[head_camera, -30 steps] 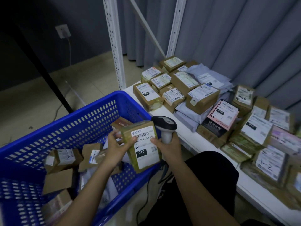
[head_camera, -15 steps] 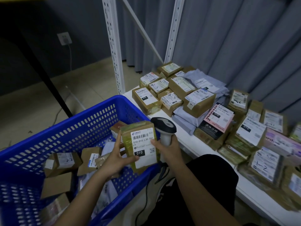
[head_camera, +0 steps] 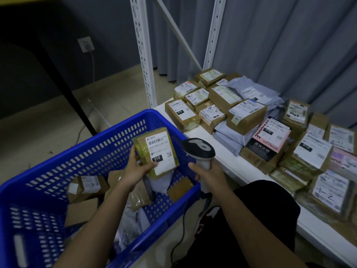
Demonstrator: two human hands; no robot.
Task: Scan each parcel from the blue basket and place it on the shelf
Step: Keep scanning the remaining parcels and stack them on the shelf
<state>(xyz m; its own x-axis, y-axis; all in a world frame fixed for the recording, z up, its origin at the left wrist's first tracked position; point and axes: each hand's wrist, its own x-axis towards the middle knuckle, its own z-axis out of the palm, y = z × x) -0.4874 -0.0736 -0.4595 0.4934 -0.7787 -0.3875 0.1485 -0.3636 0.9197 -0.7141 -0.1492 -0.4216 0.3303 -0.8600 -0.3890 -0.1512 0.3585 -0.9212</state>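
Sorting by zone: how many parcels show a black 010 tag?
3: held parcel in the left hand over the blue basket; left-end box on the shelf; stacked box further right. Others may be hidden.

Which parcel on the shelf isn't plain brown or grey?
The pink-and-black parcel near the shelf's front edge: pink top with a white 070 label, black lower part with white characters. Its neighbours are brown boxes or grey bags.
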